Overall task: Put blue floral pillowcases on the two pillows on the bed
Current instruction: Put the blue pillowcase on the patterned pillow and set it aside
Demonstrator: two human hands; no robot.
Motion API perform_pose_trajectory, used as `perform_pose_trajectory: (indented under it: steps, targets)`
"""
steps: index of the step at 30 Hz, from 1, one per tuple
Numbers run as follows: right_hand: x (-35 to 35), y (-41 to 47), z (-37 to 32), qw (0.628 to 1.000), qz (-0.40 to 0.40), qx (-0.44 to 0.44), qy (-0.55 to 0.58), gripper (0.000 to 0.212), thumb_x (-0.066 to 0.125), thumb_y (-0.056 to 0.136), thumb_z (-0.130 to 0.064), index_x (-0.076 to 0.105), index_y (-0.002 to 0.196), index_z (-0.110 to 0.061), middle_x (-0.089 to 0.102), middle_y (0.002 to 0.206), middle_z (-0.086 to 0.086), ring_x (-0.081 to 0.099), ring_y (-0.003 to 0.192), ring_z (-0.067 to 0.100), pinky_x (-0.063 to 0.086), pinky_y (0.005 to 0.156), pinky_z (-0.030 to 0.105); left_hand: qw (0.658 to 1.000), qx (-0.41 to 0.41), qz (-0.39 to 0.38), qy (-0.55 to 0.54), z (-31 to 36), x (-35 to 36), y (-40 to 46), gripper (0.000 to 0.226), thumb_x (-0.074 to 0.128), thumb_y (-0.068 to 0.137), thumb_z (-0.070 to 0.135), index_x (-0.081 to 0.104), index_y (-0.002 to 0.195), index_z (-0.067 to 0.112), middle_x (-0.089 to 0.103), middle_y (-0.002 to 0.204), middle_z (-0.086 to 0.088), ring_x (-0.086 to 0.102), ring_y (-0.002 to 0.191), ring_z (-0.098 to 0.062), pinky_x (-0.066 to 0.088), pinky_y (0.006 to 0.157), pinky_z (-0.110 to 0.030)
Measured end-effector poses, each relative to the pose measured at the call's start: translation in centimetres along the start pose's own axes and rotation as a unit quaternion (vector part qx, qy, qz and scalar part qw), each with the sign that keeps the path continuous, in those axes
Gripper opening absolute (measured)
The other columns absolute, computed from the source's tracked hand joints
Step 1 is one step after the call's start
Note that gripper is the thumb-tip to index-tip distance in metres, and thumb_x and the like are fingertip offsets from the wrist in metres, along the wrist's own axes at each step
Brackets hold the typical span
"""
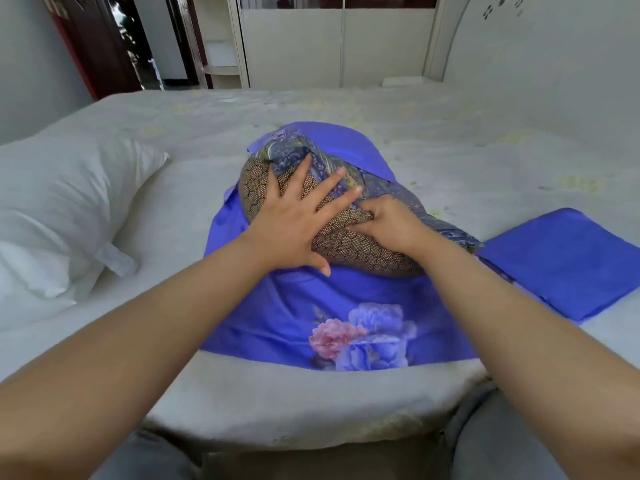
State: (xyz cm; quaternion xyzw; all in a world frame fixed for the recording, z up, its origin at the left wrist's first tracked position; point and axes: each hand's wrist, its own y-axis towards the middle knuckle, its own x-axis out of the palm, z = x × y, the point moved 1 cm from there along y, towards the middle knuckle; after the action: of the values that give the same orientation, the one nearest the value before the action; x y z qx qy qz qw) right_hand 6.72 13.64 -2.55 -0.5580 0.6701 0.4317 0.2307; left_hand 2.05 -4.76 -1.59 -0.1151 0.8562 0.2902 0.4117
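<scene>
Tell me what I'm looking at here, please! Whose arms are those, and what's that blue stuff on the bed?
There is no machine here. A person wears a camera on their head, so you see their own two arms reaching forward. There is only this one picture, looking down at a bed.

In the middle lies a patterned pillow on a blue floral pillowcase. The left hand lies flat on the pillow with fingers spread. The right hand curls its fingers into the pillow's cloth, a pinching grip.

To the left rests a white pillow with no cover yet. To the right lies a folded blue cloth, probably the second pillowcase.
</scene>
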Motion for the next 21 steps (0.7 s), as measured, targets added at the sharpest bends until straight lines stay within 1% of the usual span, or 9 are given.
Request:
perform_pose_trajectory:
  steps: [3,6,8,9,11,13,17,19,21]
  targets:
    - [-1.5,2.1,0.2,0.994,-0.08,0.048,0.055,0.023,0.074,0.079,-0.028,0.066,0.075,-0.006,0.056,0.057,0.005,0.043,0.043,0.001,0.037,0.051,0.019,0.999,0.036,0.011,0.03,-1.0,0.1,1.4,0.115,0.058,0.047,0.084,0.039,0.14,0.019,0.019,0.157,-0.002,0.011,0.143,-0.041,0.019,0.096,-0.075]
    - [-2.2,3.2,0.5,0.982,-0.128,0.094,0.106,0.019,0.074,0.079,-0.032,0.07,0.083,-0.014,0.069,0.068,-0.004,0.061,0.058,0.001,0.05,0.061,0.019,0.998,0.066,-0.001,0.018,-1.8,0.5,3.8,0.082,0.053,0.069,0.074,0.053,0.123,0.012,0.046,0.143,-0.003,0.023,0.142,-0.031,0.013,0.103,-0.071]
    - [-1.5,3.5,0.4,0.995,-0.067,0.072,-0.018,0.033,0.071,0.078,-0.045,0.07,0.096,-0.018,0.071,0.088,0.003,0.066,0.083,0.013,0.052,0.08,0.032,0.998,0.05,-0.009,-0.029,-2.1,1.0,5.1,0.062,0.047,0.083,0.065,0.056,0.116,0.013,0.064,0.12,-0.007,0.047,0.127,-0.027,0.018,0.108,-0.059]
    - [-0.8,3.2,0.2,0.992,-0.003,0.067,-0.105,0.043,0.067,0.078,-0.049,0.066,0.108,-0.019,0.069,0.102,0.006,0.063,0.097,0.021,0.047,0.091,0.038,0.998,0.029,-0.018,-0.057,-2.3,1.4,5.6,0.055,0.046,0.086,0.061,0.057,0.111,0.014,0.067,0.111,-0.009,0.056,0.115,-0.028,0.026,0.106,-0.051]
    - [1.2,0.8,-1.3,0.952,0.167,0.061,-0.25,0.057,0.06,0.08,-0.052,0.054,0.128,-0.023,0.058,0.123,0.008,0.052,0.118,0.028,0.029,0.109,0.051,0.992,-0.028,-0.035,-0.122,-3.0,2.4,6.1,0.05,0.046,0.087,0.058,0.058,0.104,0.013,0.067,0.102,-0.014,0.061,0.1,-0.032,0.042,0.091,-0.041]
    - [3.2,-2.1,-2.8,0.908,0.28,0.034,-0.309,0.068,0.054,0.081,-0.056,0.044,0.138,-0.021,0.044,0.139,0.013,0.037,0.132,0.033,0.013,0.111,0.06,0.973,-0.078,-0.048,-0.21,-3.9,3.4,6.0,0.047,0.052,0.085,0.056,0.06,0.1,0.012,0.067,0.1,-0.015,0.061,0.097,-0.034,0.045,0.081,-0.037]
    - [4.7,-4.1,-0.3,0.897,0.325,0.076,-0.289,0.095,0.048,0.076,-0.076,0.029,0.146,-0.015,0.023,0.153,0.021,0.016,0.141,0.041,0.012,0.11,0.062,0.919,-0.137,-0.1,-0.356,-5.0,5.2,4.2,0.039,0.063,0.083,0.048,0.067,0.103,0.016,0.069,0.102,-0.009,0.062,0.099,-0.027,0.047,0.084,-0.033]
    - [4.2,-4.0,0.5,0.902,0.34,0.128,-0.234,0.108,0.049,0.069,-0.082,0.022,0.148,-0.014,0.015,0.154,0.024,0.011,0.142,0.044,0.015,0.108,0.064,0.895,-0.164,-0.109,-0.399,-5.3,5.5,3.4,0.034,0.066,0.083,0.044,0.069,0.1,0.015,0.07,0.098,-0.006,0.063,0.095,-0.024,0.047,0.083,-0.031]
    - [4.3,-3.7,0.1,0.922,0.348,0.11,-0.133,0.113,0.056,0.067,-0.078,0.015,0.149,-0.012,0.008,0.155,0.025,0.01,0.142,0.042,0.019,0.111,0.059,0.868,-0.186,-0.112,-0.447,-5.3,5.3,2.8,0.025,0.068,0.083,0.038,0.069,0.092,0.014,0.07,0.089,-0.002,0.064,0.088,-0.02,0.047,0.079,-0.028]
